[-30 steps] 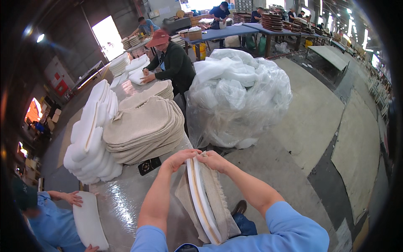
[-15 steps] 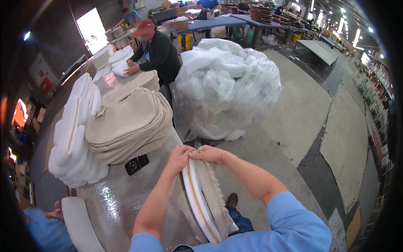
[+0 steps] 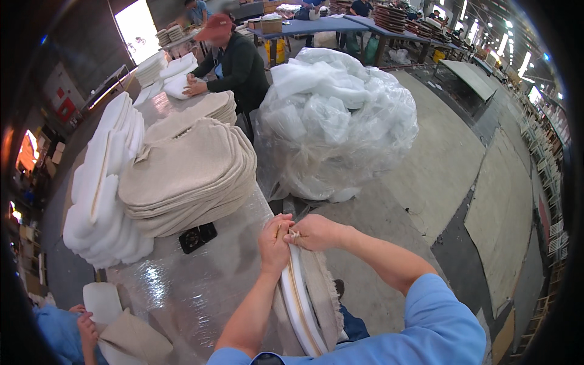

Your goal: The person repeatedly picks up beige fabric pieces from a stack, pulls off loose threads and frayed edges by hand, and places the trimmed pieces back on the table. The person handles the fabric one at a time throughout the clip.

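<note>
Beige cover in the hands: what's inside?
A white pad with a tan line along its edge shows in the open beige cover. The cover hides its faces; the left hand and right hand hide its far end.

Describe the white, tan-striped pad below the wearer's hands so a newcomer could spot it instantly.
From the large clear plastic bag of white padding, look down to the person's left hand and right hand, close together. The long, white, tan-striped pad curves below them. Unlike the uncovered white pads stacked at left, it lies between beige woven cloth edges.
</note>
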### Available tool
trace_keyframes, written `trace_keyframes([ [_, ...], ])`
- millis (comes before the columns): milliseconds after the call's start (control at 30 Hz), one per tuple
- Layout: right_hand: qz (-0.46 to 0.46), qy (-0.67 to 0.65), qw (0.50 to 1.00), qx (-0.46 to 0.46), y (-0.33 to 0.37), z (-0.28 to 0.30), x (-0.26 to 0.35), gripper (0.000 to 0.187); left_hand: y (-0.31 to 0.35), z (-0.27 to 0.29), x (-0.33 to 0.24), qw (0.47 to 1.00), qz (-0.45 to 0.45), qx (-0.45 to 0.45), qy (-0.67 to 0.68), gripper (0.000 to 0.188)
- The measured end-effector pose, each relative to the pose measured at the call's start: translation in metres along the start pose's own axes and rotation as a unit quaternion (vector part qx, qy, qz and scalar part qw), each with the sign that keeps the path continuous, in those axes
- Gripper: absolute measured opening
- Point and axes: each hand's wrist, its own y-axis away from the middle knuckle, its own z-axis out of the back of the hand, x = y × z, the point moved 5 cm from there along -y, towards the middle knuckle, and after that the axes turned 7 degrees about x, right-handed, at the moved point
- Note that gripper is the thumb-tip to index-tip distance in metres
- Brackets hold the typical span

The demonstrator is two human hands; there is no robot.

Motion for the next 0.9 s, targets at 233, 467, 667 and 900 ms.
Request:
trace_keyframes([
  [233, 0.066, 0.082, 0.994, -0.006, 0.017, -0.01, 0.025, 0.046, 0.025, 0.004, -0.004, 0.995, 0.003, -0.015, 0.104, 0.024],
  [467, 0.125, 0.127, 0.981, -0.079, 0.013, -0.02, 0.035, 0.048, 0.027, 0.025, -0.011, 0.995, -0.014, 0.024, 0.1, 0.021],
  [667, 0.141, 0.112, 0.979, -0.098, 0.003, -0.019, 0.037, 0.049, 0.009, 0.04, -0.019, 0.983, 0.031, 0.108, 0.142, 0.037],
  [900, 0.053, 0.093, 0.993, -0.058, -0.003, -0.011, 0.034, 0.054, 0.0, 0.044, 0.002, 0.981, 0.051, 0.165, 0.086, 0.026],
])
